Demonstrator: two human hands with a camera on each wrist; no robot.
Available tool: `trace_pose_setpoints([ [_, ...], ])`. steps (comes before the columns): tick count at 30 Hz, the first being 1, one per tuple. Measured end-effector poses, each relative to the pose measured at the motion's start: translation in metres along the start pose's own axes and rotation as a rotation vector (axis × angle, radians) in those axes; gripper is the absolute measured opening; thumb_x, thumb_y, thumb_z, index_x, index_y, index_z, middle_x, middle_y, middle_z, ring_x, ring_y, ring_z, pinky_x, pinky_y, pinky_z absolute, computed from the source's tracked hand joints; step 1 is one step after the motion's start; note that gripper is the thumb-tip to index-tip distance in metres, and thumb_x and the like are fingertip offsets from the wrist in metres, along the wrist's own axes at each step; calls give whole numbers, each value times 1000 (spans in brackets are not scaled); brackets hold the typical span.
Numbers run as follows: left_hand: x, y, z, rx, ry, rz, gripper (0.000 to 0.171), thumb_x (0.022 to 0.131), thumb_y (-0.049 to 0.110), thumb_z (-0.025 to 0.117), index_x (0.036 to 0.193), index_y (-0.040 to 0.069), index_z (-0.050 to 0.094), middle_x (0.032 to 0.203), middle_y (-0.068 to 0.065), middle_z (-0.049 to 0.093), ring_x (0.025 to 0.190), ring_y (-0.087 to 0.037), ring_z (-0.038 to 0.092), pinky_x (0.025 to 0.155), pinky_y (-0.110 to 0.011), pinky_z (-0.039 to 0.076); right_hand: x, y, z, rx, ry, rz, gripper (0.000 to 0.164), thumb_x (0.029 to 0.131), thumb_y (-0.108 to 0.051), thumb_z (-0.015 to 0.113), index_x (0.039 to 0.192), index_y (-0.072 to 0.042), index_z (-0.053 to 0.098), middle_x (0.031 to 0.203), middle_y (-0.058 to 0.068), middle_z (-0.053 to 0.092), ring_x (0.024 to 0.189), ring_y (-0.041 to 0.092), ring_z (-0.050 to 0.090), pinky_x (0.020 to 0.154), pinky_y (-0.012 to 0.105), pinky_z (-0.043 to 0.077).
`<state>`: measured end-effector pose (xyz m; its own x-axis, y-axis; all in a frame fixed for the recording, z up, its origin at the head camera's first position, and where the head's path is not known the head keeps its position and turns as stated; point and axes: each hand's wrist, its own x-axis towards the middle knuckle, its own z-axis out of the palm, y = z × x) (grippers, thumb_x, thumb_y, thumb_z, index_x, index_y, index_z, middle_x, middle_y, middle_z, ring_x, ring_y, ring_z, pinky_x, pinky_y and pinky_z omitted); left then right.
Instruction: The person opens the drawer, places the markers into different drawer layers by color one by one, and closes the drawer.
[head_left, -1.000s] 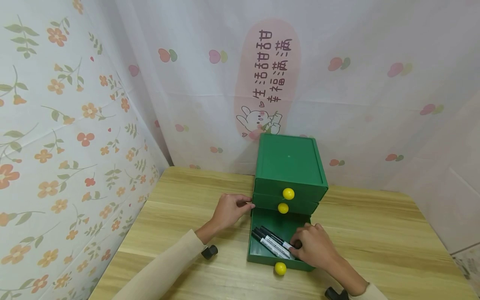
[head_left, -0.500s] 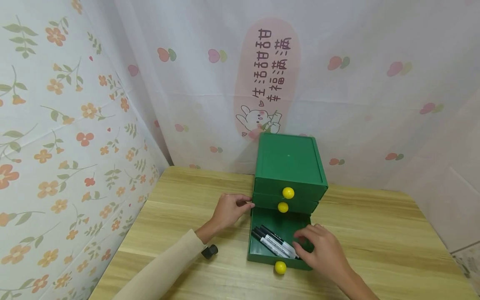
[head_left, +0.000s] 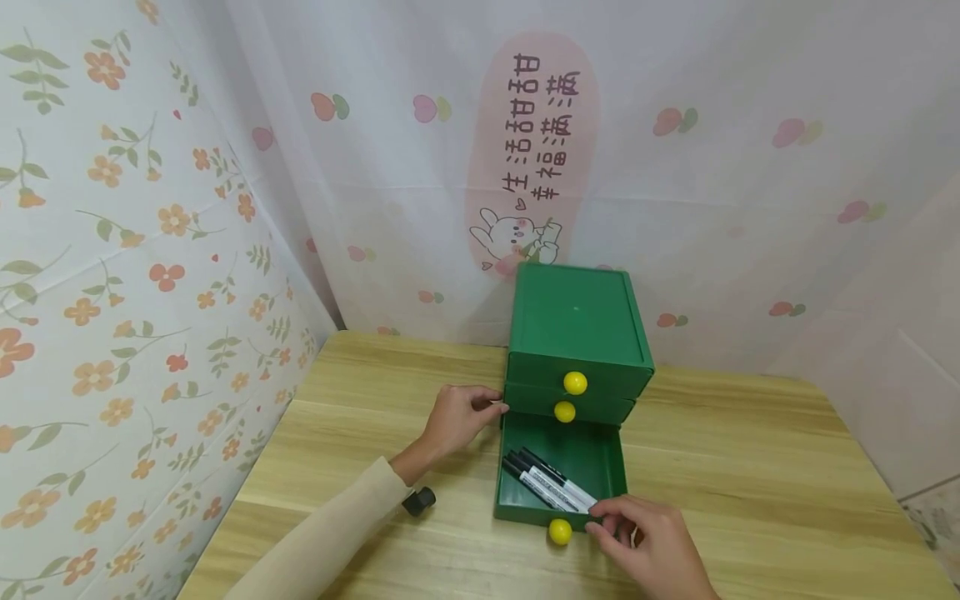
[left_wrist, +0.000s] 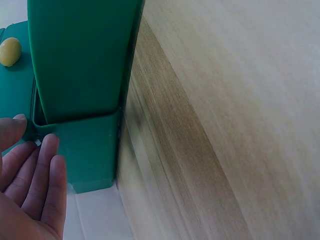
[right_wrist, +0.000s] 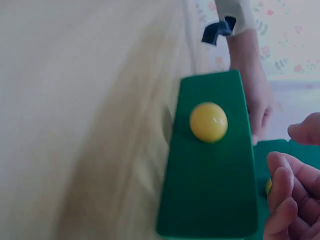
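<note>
A green drawer cabinet [head_left: 573, 317] stands on the table with its bottom drawer [head_left: 602, 462] pulled out. Several marker pens [head_left: 551, 483] with black caps and white barrels lie side by side, slanted, in that drawer. On its front sits a yellow knob [head_left: 559, 532], also seen large in the right wrist view. My left hand [head_left: 457, 419] rests its fingertips by the cabinet's left side, fingers loosely extended. My right hand [head_left: 652, 537] is at the drawer's front right corner, thumb and fingers apart with nothing between them; whether they touch the drawer cannot be told.
Two closed drawers above carry yellow knobs, an upper knob [head_left: 575, 383] and a lower knob [head_left: 565, 412]. A wooden table [head_left: 360, 533] lies beneath. Behind the cabinet hangs a printed curtain [head_left: 405, 183], with a floral curtain [head_left: 135, 275] at the left.
My right hand has left the markers inside the drawer and come back toward me to the drawer's front corner. The markers stay in the drawer. My left hand keeps its place.
</note>
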<state>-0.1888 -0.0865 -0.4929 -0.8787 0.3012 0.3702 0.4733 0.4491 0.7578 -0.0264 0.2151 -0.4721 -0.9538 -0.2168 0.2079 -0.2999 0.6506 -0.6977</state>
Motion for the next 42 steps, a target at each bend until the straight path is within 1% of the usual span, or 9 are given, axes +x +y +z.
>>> trace_pose_setpoints([
  [4, 0, 1, 0, 0, 5, -5, 18, 98, 14, 86, 111, 2, 86, 104, -7, 84, 88, -16, 80, 78, -28, 65, -8, 1, 5, 43, -79, 111, 6, 97, -18, 87, 101, -14, 83, 75, -18, 60, 66, 2, 55, 60, 22, 51],
  [9, 0, 1, 1, 6, 12, -1, 17, 98, 13, 85, 110, 1, 86, 105, -8, 84, 88, -16, 80, 78, -28, 65, -15, 6, 17, 99, -161, 273, 12, 98, -20, 85, 104, -10, 84, 77, -11, 66, 65, 6, 57, 61, 23, 52],
  [13, -1, 1, 1, 8, 7, -8, 17, 99, 13, 85, 111, 1, 86, 105, -7, 84, 89, -16, 80, 79, -28, 65, -16, 9, 27, 114, -195, 366, 17, 99, -23, 83, 107, -8, 85, 80, -8, 68, 69, 11, 59, 63, 23, 52],
  [17, -1, 0, 1, 5, 4, -12, 17, 99, 13, 85, 111, 1, 86, 105, -7, 84, 89, -17, 80, 78, -28, 65, -16, 10, 36, 113, -196, 431, 21, 99, -25, 84, 110, -7, 86, 80, -6, 69, 71, 16, 59, 62, 24, 50],
  [21, -1, 0, 1, 7, 6, -15, 17, 99, 14, 85, 111, 2, 86, 104, -7, 84, 88, -16, 80, 78, -27, 64, -14, 10, 42, 109, -183, 455, 26, 99, -27, 84, 111, -4, 85, 78, -5, 68, 71, 18, 58, 60, 25, 49],
  [25, -1, 0, 1, 7, 9, -11, 16, 99, 13, 85, 110, 2, 86, 104, -7, 84, 88, -16, 80, 78, -28, 65, -11, 11, 47, 115, -178, 463, 27, 99, -27, 84, 112, -3, 85, 76, -5, 66, 70, 18, 57, 59, 26, 48],
  [33, 0, 1, 1, 2, 4, -11, 17, 99, 13, 85, 110, 1, 86, 104, -8, 84, 89, -16, 81, 79, -28, 65, -9, 11, 48, 125, -170, 422, 25, 101, -26, 83, 110, -3, 85, 74, -6, 66, 65, 17, 57, 57, 25, 48],
  [42, 0, 0, 1, 2, 7, 0, 17, 98, 12, 86, 110, 0, 86, 104, -8, 84, 88, -16, 81, 79, -28, 65, -6, 8, 49, 111, -150, 386, 20, 100, -26, 83, 107, -7, 86, 73, -7, 65, 63, 14, 56, 56, 25, 47],
])
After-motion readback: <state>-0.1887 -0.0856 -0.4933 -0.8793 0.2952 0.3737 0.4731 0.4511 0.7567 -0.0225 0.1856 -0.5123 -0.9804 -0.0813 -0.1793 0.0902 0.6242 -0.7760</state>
